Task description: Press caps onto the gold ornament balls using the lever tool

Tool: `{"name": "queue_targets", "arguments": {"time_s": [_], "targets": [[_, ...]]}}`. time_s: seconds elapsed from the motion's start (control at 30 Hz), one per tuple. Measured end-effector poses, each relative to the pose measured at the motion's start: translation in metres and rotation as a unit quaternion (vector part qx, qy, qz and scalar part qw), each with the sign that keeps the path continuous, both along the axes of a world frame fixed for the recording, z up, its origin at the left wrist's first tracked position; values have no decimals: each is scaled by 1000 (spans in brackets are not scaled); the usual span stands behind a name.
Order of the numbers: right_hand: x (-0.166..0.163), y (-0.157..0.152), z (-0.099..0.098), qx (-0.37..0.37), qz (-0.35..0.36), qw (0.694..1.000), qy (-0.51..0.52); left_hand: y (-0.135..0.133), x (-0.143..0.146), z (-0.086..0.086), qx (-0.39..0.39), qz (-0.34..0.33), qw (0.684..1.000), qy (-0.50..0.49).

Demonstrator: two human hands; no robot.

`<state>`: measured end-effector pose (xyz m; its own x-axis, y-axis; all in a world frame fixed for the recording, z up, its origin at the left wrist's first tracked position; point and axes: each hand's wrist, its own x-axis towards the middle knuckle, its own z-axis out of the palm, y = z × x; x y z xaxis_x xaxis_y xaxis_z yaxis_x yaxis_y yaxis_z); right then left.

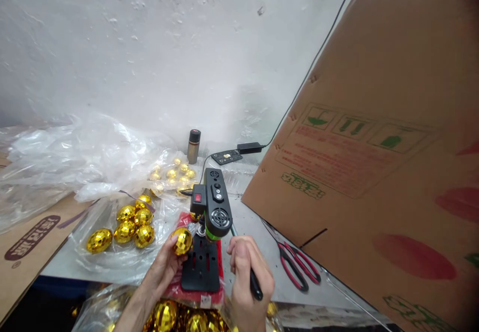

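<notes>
My left hand point(168, 262) is closed around a gold mirror-tiled ball point(182, 241), held just left of a small black machine point(214, 197). The machine has two round grilles, a box with a red switch point(198, 197) and a slotted black base plate point(201, 267). To the right of that plate, my right hand point(249, 272) grips a slim tool with a black handle point(256, 286). The handle's end sticks out below the fist; the tool's far end is mostly hidden behind the hand and machine, so its kind is unclear.
More gold balls lie on clear plastic point(125, 232) at left and in a bag point(164, 314) at the front. Red-handled scissors point(298, 267) rest at right beside a large cardboard box point(359, 147). A dark-capped bottle point(193, 146) and power adapter point(249, 148) stand near the wall.
</notes>
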<state>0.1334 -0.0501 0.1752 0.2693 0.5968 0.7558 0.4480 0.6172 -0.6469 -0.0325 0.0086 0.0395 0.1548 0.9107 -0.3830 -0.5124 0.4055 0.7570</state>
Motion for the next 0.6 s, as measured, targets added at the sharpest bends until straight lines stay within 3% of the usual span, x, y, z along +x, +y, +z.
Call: {"name": "queue_targets", "arguments": {"time_s": [0.2,0.3,0.43,0.6], "targets": [[3,-1,1,-10,8,1000,-4,-3,11,0,15,-13,999,30],[4,-2,0,-7,12,1000,-9,-3,15,-3,51,-36,991,117],[4,-3,0,1,10,1000,-19,-1,15,-18,172,-18,950,262],[4,-5,0,-4,4,1000,-29,0,11,-27,238,-45,900,362]]}}
